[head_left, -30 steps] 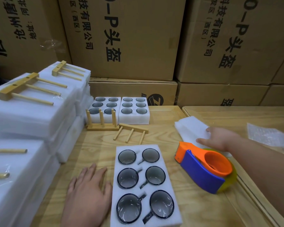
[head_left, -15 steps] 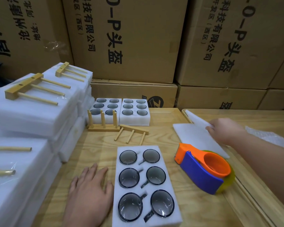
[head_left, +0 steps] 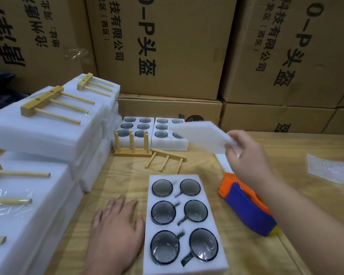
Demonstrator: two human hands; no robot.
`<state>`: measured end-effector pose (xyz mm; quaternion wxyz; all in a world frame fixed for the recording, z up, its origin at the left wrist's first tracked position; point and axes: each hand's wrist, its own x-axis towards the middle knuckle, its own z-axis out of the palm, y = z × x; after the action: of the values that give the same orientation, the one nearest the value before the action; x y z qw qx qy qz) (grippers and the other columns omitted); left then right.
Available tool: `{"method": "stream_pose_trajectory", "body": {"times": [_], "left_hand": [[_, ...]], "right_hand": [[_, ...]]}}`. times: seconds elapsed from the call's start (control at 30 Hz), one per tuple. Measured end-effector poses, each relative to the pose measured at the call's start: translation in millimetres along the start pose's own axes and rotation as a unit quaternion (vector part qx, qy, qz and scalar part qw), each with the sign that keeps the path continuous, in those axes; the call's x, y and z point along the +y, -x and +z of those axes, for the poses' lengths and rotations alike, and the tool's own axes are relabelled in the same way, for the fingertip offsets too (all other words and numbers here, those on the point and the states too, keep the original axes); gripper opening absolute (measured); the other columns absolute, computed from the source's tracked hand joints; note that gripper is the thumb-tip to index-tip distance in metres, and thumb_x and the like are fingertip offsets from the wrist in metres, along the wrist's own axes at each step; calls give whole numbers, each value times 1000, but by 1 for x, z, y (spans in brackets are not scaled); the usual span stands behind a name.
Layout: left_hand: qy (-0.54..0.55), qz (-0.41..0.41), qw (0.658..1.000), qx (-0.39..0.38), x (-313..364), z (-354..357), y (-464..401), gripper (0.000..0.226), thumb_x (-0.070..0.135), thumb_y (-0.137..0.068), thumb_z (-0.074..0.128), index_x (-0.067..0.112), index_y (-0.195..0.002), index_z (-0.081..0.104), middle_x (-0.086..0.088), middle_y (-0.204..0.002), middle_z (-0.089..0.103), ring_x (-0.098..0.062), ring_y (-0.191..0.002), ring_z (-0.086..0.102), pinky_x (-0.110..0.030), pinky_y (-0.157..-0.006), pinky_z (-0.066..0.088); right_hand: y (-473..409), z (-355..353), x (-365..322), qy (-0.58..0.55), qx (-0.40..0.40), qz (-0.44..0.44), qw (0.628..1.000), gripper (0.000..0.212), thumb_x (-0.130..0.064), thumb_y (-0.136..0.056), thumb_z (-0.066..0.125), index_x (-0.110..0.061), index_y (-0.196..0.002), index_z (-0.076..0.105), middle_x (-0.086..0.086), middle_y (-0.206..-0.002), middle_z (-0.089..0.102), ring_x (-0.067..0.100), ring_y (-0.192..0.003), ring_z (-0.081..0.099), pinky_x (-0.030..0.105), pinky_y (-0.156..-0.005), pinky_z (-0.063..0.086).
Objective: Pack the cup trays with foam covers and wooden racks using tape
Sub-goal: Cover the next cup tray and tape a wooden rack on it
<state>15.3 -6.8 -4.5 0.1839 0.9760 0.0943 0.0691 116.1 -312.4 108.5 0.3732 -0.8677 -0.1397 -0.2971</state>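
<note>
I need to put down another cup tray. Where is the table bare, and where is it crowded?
Bare wood lies between the near cup tray and the lying wooden rack, and right of the tape dispenser, short of the plastic wrap. The left side is crowded with stacked foam packs; the left hand fills the gap beside the tray.

Bare hands (head_left: 115, 231), sleeveless forearms.

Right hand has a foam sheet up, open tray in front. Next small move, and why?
Probably lay the foam sheet in the right hand flat onto the cup tray: its six cups are uncovered, and the left hand rests beside it.
</note>
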Motion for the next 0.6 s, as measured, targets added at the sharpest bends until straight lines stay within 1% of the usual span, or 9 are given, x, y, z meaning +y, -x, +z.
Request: {"method": "stream_pose_trajectory", "body": {"times": [0.07,0.13,0.2,0.27,0.3,0.37,0.43,0.53,0.6], "left_hand": [[-1,0,1000,3,0,0,0,56,62,-96,27,48,-150,31,19,-166,15,-7,-154,9,-38,-125,8],[-1,0,1000,1,0,0,1,57,62,-95,28,48,-150,31,18,-166,15,-7,-154,9,-38,-125,7],[-4,0,1000,-3,0,0,1,58,61,-95,30,47,-151,32,17,-166,16,-8,-154,9,-37,-125,6],[-6,0,1000,-4,1,-2,2,57,59,-94,31,46,-150,34,16,-166,17,-8,-154,10,-38,-125,6],[-6,2,1000,-3,1,-2,3,57,58,-94,32,45,-149,35,16,-166,18,-9,-154,10,-38,-125,7],[-6,3,1000,-4,2,-3,3,56,57,-95,31,45,-150,34,15,-166,18,-9,-154,10,-38,-125,8],[-14,4,1000,-6,3,-4,4,56,58,-95,29,47,-151,31,15,-167,15,-10,-154,8,-38,-125,7],[-25,6,1000,-15,4,-5,4,59,57,-95,32,45,-152,29,14,-167,14,-10,-155,6,-39,-125,6],[-26,5,1000,-18,4,-6,5,60,57,-94,31,45,-153,29,14,-167,14,-10,-155,6,-39,-126,6]], "right_hand": [[24,14,-14,-61,-12,24,998,34,-15,-93,60,-49,-95,54,-30,-97,64,7,-66,58,8,-55,40],[41,27,-23,-106,-31,43,993,34,-12,-90,60,-46,-95,59,-29,-105,68,25,-70,60,11,-51,41],[51,35,-32,-153,-43,44,986,35,-7,-83,58,-41,-91,60,-27,-111,69,20,-88,65,10,-72,47],[57,38,-37,-170,-57,35,983,40,4,-81,62,-35,-86,59,-29,-117,66,0,-116,61,32,-110,42],[60,38,-37,-174,-68,38,982,43,9,-82,64,-34,-85,59,-30,-123,63,-6,-126,53,45,-116,36],[69,37,-32,-192,-87,57,976,43,8,-83,69,-35,-81,61,-32,-135,56,-10,-139,37,51,-115,35],[78,37,-27,-224,-83,85,967,41,4,-83,74,-35,-78,64,-32,-146,46,-9,-145,29,46,-116,37],[92,40,-19,-323,-67,138,934,36,7,-80,78,-27,-81,69,-36,-154,31,2,-146,36,46,-112,42],[102,44,-15,-362,-66,161,916,37,10,-78,79,-26,-81,69,-42,-151,26,-2,-141,42,45,-108,47]]}}
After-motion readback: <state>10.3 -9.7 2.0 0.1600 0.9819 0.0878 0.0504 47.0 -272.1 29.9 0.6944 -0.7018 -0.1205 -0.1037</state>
